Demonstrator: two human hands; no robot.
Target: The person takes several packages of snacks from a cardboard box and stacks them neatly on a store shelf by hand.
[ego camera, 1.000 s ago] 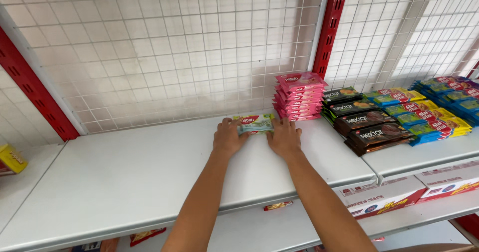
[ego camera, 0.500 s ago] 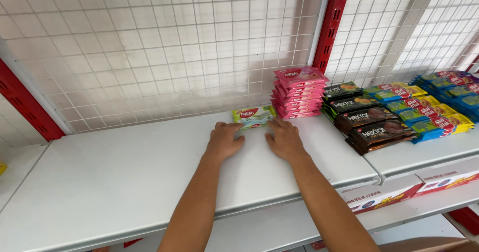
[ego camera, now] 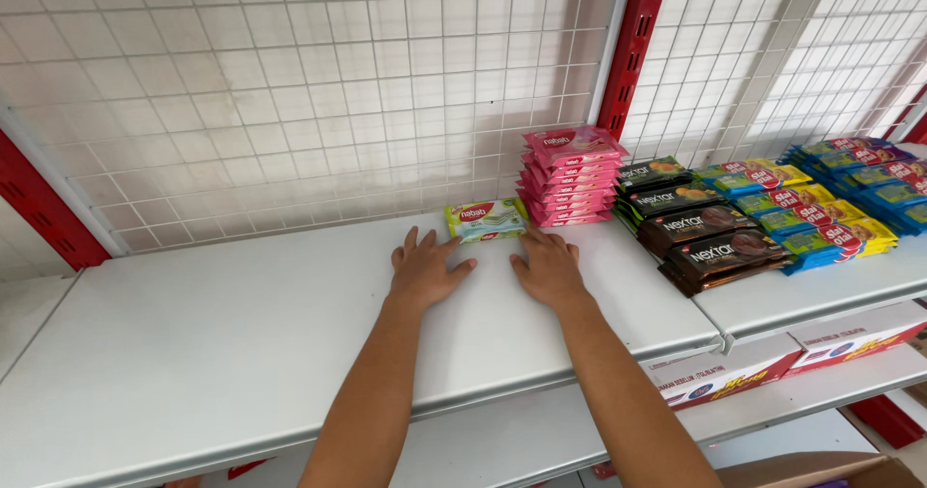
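while both hands lay flat with fingers spread, the green packet (ego camera: 486,220) sat just past the left hand (ego camera: 425,271) and right hand (ego camera: 547,268), lying sideways along the shelf (ego camera: 241,343).

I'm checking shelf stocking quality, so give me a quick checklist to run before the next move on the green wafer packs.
1. Green wafer packs lie flat at the back of the white metal shelf: ok.
2. Sit beside the pink wafer stack: ok.
3. Left hand empty, open: ok.
4. Right hand clear of the packs: cannot tell, fingertips very close.
5. Packs squared to the wire mesh back: not ok, slightly skewed.
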